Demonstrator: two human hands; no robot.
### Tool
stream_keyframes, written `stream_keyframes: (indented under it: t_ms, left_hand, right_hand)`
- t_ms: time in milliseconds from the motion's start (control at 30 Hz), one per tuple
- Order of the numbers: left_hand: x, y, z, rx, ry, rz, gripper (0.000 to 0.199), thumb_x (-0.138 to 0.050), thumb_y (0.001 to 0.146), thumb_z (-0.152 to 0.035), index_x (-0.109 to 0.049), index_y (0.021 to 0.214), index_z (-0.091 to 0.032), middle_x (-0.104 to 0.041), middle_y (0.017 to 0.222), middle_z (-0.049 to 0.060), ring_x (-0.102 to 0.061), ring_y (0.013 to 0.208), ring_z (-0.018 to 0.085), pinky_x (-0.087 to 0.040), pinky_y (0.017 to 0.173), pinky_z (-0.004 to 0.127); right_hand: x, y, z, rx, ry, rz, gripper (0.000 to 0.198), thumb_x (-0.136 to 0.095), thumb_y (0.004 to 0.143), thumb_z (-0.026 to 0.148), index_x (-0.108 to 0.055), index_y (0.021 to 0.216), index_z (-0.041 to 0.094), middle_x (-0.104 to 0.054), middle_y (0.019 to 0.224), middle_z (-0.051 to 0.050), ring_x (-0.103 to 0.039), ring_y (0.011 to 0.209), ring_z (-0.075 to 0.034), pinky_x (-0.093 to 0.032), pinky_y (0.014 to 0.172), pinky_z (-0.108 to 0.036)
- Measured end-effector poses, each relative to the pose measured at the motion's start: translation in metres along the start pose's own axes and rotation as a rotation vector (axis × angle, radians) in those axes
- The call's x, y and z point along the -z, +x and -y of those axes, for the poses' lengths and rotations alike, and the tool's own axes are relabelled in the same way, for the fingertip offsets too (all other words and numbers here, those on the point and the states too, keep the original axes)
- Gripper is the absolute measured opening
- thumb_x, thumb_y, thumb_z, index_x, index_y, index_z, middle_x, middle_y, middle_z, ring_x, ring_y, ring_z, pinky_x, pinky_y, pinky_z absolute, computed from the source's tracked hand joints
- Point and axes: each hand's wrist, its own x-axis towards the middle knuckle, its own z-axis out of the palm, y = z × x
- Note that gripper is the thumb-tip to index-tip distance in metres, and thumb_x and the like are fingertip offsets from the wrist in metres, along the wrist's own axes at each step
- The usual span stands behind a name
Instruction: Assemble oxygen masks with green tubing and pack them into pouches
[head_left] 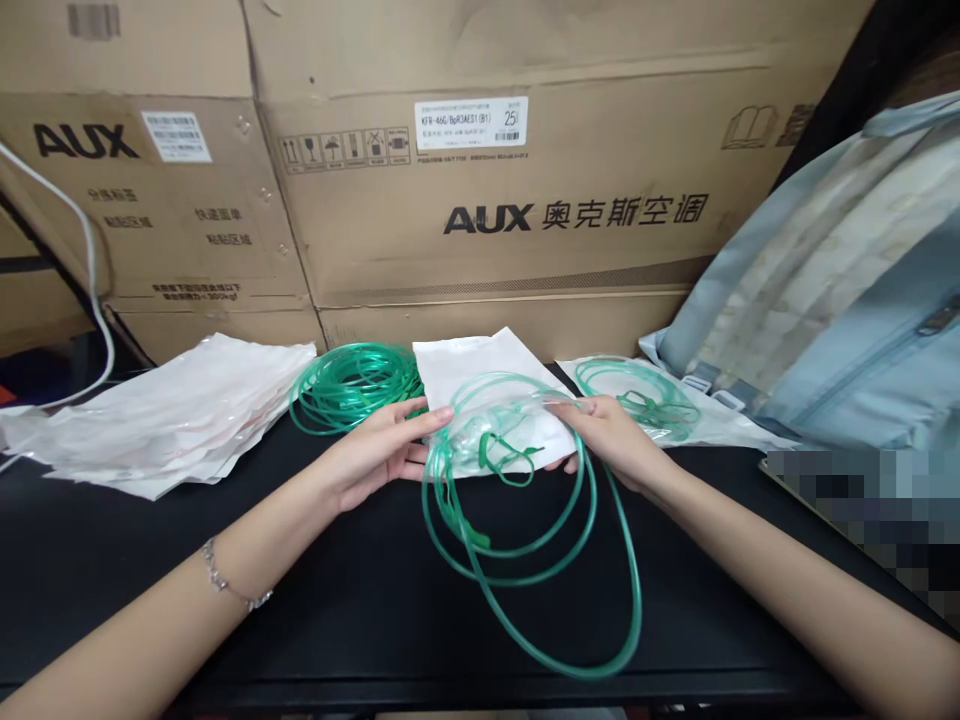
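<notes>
A white pouch [480, 365] with a clear film side is held up between my hands. A clear oxygen mask [476, 435] with a green strap [510, 460] lies against it; whether the mask is inside cannot be told. Loops of green tubing [634, 600] hang below the pouch. My left hand [394, 445] is closed on the tubing at the left side, thumb on top and fingers beneath. My right hand [600, 430] grips the pouch's right edge, with tubing passing beside its fingers.
A stack of white pouches [180, 410] lies at left. Coiled green tubing [356, 385] sits behind my left hand. Another pouch with tubing [637, 395] rests behind my right. Cardboard boxes [375, 240] stand at the back, a light blue backpack [847, 320] at right, a white cable [90, 260] far left.
</notes>
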Motion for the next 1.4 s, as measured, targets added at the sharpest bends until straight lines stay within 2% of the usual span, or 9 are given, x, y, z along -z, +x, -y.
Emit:
stream_keyframes:
  t_ms: [400,600,767,867,933,967,1033,1167,1400]
  left_hand:
    - [-0.004,0.004,0.009,-0.073,0.094,-0.155,0.056,-0.076,0.058,-0.021,-0.052,0.108,-0.016,-0.066,0.102,0.010,-0.066,0.077,0.019,-0.054,0.053,0.023]
    - [-0.012,-0.003,0.008,-0.028,0.063,0.002,0.045,-0.070,0.066,-0.022,-0.052,0.107,-0.018,-0.064,0.106,0.009,-0.065,0.087,0.020,-0.056,0.068,0.030]
    - [0.002,-0.022,-0.022,0.035,0.528,0.119,0.030,-0.066,0.067,-0.034,-0.065,0.089,-0.015,-0.069,0.085,0.010,-0.066,0.080,0.023,-0.055,0.060,0.027]
    - [0.011,-0.025,-0.060,-0.303,0.785,-0.129,0.029,-0.061,0.069,-0.041,-0.069,0.076,-0.015,-0.069,0.065,0.005,-0.065,0.060,0.018,-0.050,0.050,0.022]
    - [0.011,-0.017,-0.086,-0.563,0.905,-0.354,0.025,-0.065,0.067,-0.034,-0.069,0.086,-0.019,-0.070,0.076,-0.001,-0.065,0.074,0.016,-0.047,0.059,0.017]
    - [0.008,-0.010,-0.096,-0.597,0.938,-0.361,0.030,-0.070,0.061,-0.028,-0.068,0.090,-0.021,-0.070,0.088,-0.002,-0.062,0.085,0.015,-0.045,0.065,0.014]
    - [0.001,0.008,-0.107,-0.522,0.924,-0.233,0.051,-0.074,0.054,-0.021,-0.062,0.104,-0.018,-0.066,0.105,-0.001,-0.055,0.104,0.016,-0.043,0.074,0.014]
    - [-0.006,0.039,-0.095,-0.243,0.781,0.229,0.051,-0.073,0.054,-0.020,-0.062,0.104,-0.014,-0.068,0.094,0.006,-0.062,0.091,0.019,-0.047,0.071,0.022]
    - [0.004,0.051,-0.045,-0.097,0.433,0.278,0.019,-0.074,0.055,-0.020,-0.067,0.073,-0.017,-0.068,0.079,0.005,-0.063,0.072,0.017,-0.047,0.067,0.024]
  right_hand:
    - [-0.003,-0.010,0.010,-0.048,-0.013,0.059,0.031,-0.049,0.081,0.035,-0.051,0.055,0.018,-0.052,0.032,0.001,-0.047,0.027,-0.010,-0.034,0.030,-0.019]
    - [0.009,-0.005,0.019,0.001,-0.298,-0.091,0.033,-0.045,0.081,0.032,-0.052,0.053,0.016,-0.043,0.026,0.004,-0.041,0.027,-0.008,-0.031,0.036,-0.019]
    - [0.035,0.012,0.053,0.125,-0.525,-0.006,0.039,-0.045,0.079,0.035,-0.048,0.045,0.018,-0.034,0.023,0.007,-0.030,0.023,-0.005,-0.025,0.035,-0.020]
    - [0.048,0.026,0.085,0.229,-0.681,0.186,0.048,-0.047,0.079,0.037,-0.039,0.036,0.017,-0.032,0.023,0.006,-0.028,0.024,-0.004,-0.025,0.036,-0.020]
    - [0.048,0.037,0.105,0.270,-0.757,0.369,0.050,-0.049,0.078,0.040,-0.036,0.035,0.017,-0.031,0.024,0.006,-0.026,0.025,-0.003,-0.022,0.035,-0.019]
    - [0.046,0.043,0.114,0.271,-0.786,0.447,0.050,-0.051,0.076,0.042,-0.035,0.036,0.017,-0.030,0.024,0.007,-0.025,0.025,-0.002,-0.020,0.034,-0.019]
    - [0.035,0.055,0.126,0.275,-0.850,0.566,0.047,-0.055,0.073,0.044,-0.037,0.039,0.017,-0.029,0.027,0.008,-0.023,0.026,-0.001,-0.016,0.033,-0.018]
    - [0.002,0.071,0.131,0.294,-1.034,0.762,0.040,-0.055,0.072,0.040,-0.042,0.043,0.016,-0.030,0.032,0.008,-0.024,0.029,-0.002,-0.015,0.034,-0.019]
    - [-0.038,0.086,0.128,0.351,-1.291,0.769,0.026,-0.063,0.061,0.034,-0.052,0.049,0.014,-0.035,0.041,0.008,-0.031,0.039,-0.005,-0.024,0.042,-0.021]
